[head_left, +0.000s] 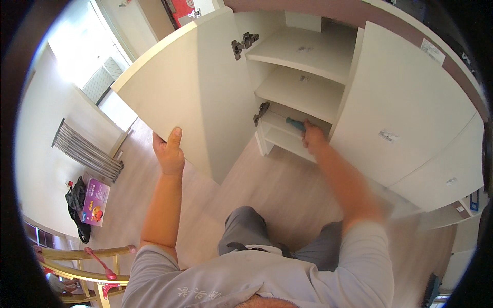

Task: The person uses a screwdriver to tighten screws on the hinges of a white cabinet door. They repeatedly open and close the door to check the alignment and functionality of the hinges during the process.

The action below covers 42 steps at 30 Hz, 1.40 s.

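Note:
A white cabinet door (pixel 169 87) stands swung open on the left. My left hand (pixel 170 150) grips its outer lower edge, thumb on the inner face and fingers behind. In my right hand (pixel 313 136) is a screwdriver with a teal handle (pixel 295 123), its thin shaft pointing left at the lower hinge (pixel 261 113). Whether the tip touches a screw there I cannot make out. The dark upper hinge (pixel 244 45) joins door and cabinet higher up. Behind my right hand are the white cabinet shelves (pixel 308 51).
On the right, closed white doors (pixel 405 113) continue the cabinet. A grey metal rack (pixel 88 150) leans by the left wall, near a purple box (pixel 95 202) and a black bag (pixel 77 200). A yellow ladder (pixel 84 253) lies at lower left; a dark brush (pixel 431 290) is lower right.

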Available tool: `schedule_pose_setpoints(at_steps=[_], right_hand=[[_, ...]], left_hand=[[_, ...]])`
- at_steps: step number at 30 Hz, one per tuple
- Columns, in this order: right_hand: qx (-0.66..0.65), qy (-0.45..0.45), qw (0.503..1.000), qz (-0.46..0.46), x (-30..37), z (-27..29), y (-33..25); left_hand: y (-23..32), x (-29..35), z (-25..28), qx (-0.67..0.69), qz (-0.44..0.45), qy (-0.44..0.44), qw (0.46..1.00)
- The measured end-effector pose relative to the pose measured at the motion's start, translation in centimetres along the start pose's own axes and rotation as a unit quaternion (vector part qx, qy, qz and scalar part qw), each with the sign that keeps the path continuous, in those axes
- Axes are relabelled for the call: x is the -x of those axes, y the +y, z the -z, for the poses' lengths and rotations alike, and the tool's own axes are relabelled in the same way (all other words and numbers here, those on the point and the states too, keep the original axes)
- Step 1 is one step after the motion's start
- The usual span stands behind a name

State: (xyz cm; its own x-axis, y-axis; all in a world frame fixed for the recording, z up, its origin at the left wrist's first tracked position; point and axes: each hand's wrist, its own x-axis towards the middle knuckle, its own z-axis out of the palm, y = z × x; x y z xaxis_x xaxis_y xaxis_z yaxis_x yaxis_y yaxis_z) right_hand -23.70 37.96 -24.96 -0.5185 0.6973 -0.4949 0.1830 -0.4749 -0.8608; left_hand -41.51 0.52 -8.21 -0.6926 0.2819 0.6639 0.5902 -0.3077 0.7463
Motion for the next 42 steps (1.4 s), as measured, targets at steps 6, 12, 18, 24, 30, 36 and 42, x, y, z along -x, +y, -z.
schedule_pose_setpoints(at_steps=[6,12,18,24,30,36,42], right_hand=[[0.357,-0.071,0.922,0.134,6.1,1.9,-0.7],[0.744,-0.188,0.594,0.243,19.4,5.7,-1.1],[0.696,-0.172,0.656,0.236,33.2,6.2,-1.2],[0.620,-0.171,0.721,0.257,33.3,9.3,1.2],[0.647,-0.145,0.712,0.231,31.5,11.4,1.6],[0.678,-0.153,0.695,0.186,31.2,10.8,0.8],[0.655,-0.164,0.710,0.199,29.5,11.2,1.5]], left_hand=[[1.3,2.0,-2.0,-0.023,0.031,0.005,0.999],[2.1,7.4,-9.3,-0.085,-0.093,-0.148,0.981],[0.9,7.2,-21.0,-0.135,-0.350,-0.196,0.906],[-2.2,5.5,-28.9,-0.212,-0.381,-0.190,0.880],[-3.2,4.8,-32.2,-0.231,-0.334,-0.179,0.896],[-3.6,3.9,-32.9,-0.263,-0.331,-0.193,0.885],[-2.9,4.4,-30.7,-0.330,-0.297,-0.286,0.849]])
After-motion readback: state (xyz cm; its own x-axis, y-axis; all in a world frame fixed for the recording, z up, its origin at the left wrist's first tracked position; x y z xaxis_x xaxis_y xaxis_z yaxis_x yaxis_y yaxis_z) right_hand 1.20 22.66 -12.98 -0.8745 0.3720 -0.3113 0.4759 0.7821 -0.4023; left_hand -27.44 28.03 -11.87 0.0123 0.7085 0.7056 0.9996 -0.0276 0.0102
